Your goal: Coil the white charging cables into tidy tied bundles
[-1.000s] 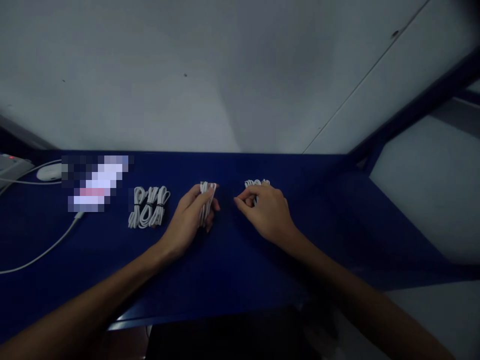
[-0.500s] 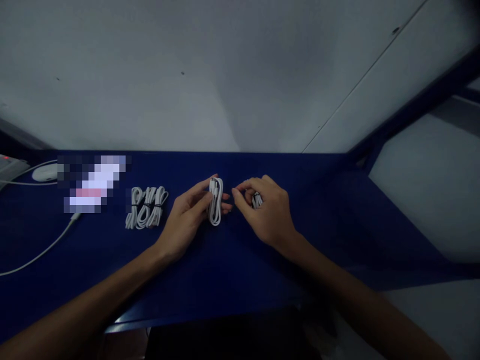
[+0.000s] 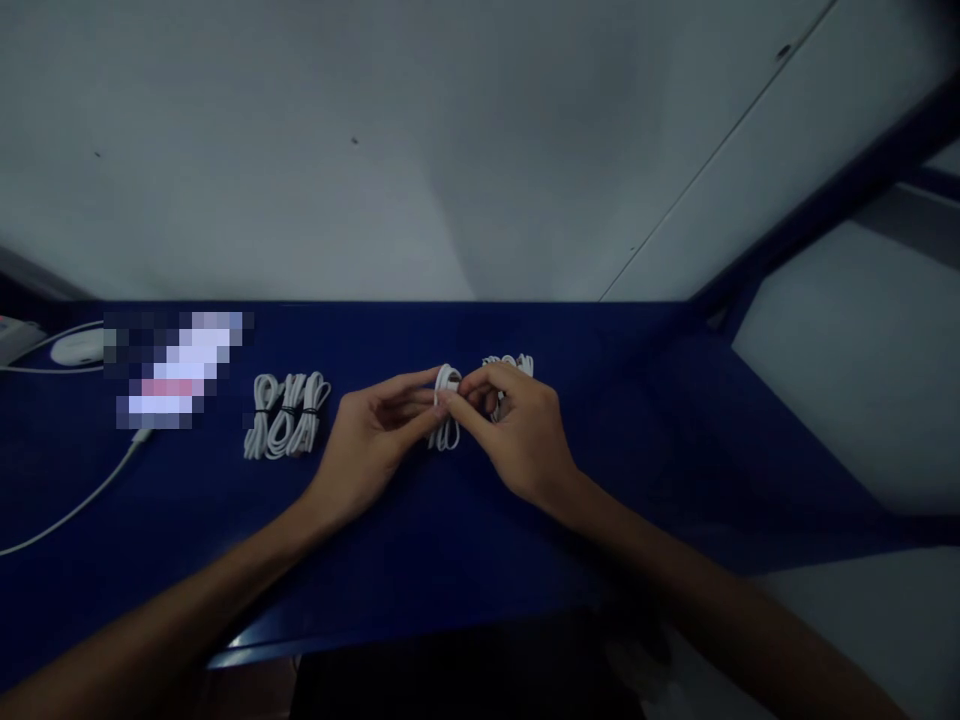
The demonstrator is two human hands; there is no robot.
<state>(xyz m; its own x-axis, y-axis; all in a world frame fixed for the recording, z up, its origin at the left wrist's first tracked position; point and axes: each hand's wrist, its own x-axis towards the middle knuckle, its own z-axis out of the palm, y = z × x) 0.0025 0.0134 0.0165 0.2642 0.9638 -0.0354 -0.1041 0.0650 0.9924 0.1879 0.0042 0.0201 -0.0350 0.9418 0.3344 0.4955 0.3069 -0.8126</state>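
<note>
A coiled white charging cable (image 3: 448, 436) is pinched between the fingers and thumb of my left hand (image 3: 358, 445), just above the blue table. From the other side, my right hand (image 3: 531, 435) closes its thumb and fingers on the upper part of the same coil, near a connector. Fingers cover much of the coil's middle. Behind my right hand lie more white cables (image 3: 517, 363), mostly hidden by it. To the left of my left hand, several folded white cables (image 3: 289, 412) sit side by side, bound with black ties.
On the left of the blue table (image 3: 420, 560) lies a blurred-out phone (image 3: 180, 370) with a white cable (image 3: 97, 515) plugged into it. A white rounded object (image 3: 79, 347) lies beside it. A pale wall (image 3: 360, 220) rises behind the table.
My right hand has moved left onto the coil and now grips it together with my left. More of the cables behind my right hand show. The view has shifted slightly.
</note>
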